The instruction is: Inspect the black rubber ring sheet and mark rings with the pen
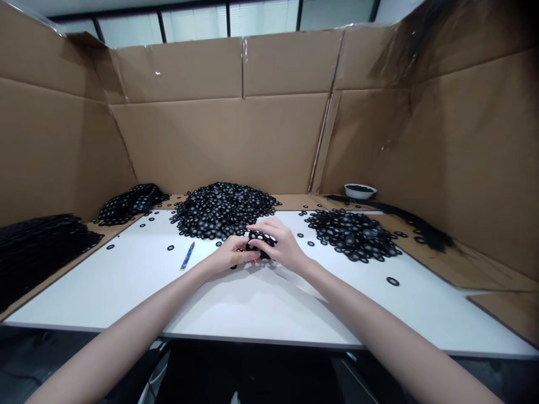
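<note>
Between the left hand (236,252) and the right hand (283,244), a black holed sheet (268,238) is pinched by fingers of both, over the white table (256,317). Pulling too hard may tear it, and a forward slip could scatter the ring pile (221,209) behind.

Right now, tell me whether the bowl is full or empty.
The bowl looks nearly full: dark contents show near its top. What lies beneath is hidden.
</note>
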`<act>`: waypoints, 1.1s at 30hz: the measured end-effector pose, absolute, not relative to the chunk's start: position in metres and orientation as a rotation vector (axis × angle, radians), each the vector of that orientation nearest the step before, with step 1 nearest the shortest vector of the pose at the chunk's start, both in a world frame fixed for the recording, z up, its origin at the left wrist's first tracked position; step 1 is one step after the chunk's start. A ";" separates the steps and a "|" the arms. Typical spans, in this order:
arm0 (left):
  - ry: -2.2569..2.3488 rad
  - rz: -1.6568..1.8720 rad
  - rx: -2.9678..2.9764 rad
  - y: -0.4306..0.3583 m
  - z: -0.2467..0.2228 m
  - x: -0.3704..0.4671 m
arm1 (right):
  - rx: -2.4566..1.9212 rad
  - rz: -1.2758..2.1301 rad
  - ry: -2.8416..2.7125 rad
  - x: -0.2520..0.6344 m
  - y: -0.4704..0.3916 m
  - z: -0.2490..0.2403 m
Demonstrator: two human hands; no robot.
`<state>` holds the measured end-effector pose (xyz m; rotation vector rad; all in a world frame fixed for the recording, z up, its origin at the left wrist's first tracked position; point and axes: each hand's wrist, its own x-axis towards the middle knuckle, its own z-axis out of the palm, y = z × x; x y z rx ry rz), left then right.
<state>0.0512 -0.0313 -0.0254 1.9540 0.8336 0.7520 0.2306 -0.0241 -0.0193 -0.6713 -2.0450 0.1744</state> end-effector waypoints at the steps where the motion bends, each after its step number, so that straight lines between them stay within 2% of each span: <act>1: 0.837 0.738 1.985 -0.033 -0.024 0.053 | -0.678 0.185 -2.037 0.230 -0.024 -0.020; 9: 0.830 0.641 2.094 -0.035 -0.019 0.055 | -0.684 0.315 -1.964 0.230 -0.024 -0.018; 19: 0.833 0.722 2.122 -0.030 -0.029 0.055 | -0.777 0.447 -1.973 0.225 -0.028 -0.021; 33: 0.827 0.693 2.259 -0.035 -0.027 0.061 | -0.811 0.465 -1.914 0.225 -0.023 -0.027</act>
